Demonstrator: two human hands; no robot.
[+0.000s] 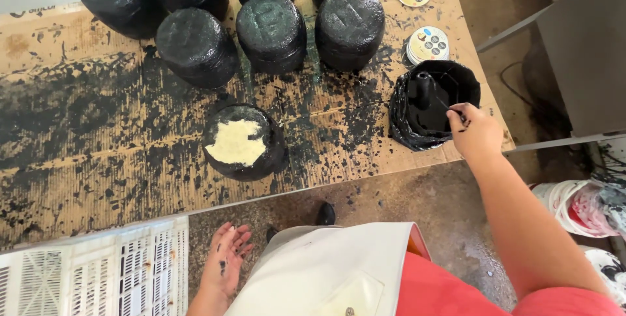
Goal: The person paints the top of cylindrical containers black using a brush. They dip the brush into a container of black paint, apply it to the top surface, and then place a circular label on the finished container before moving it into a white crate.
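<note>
My right hand (475,131) reaches over a black paint bucket (432,104) and grips the thin handle of a brush dipped in it. My left hand (228,257) hangs low beside my apron, fingers apart and spotted with black paint, holding nothing. On the paint-splattered cardboard (78,159) sits a round pot (242,141) turned bottom up, black on its sides with a pale unpainted patch on top. Behind it stand several fully black pots (270,30).
Two round lids with coloured dots (427,43) lie near the bucket. A white plastic crate (91,270) sits at the lower left. A paint-smeared white bucket (583,208) stands on the floor at the right, below a grey panel (580,61).
</note>
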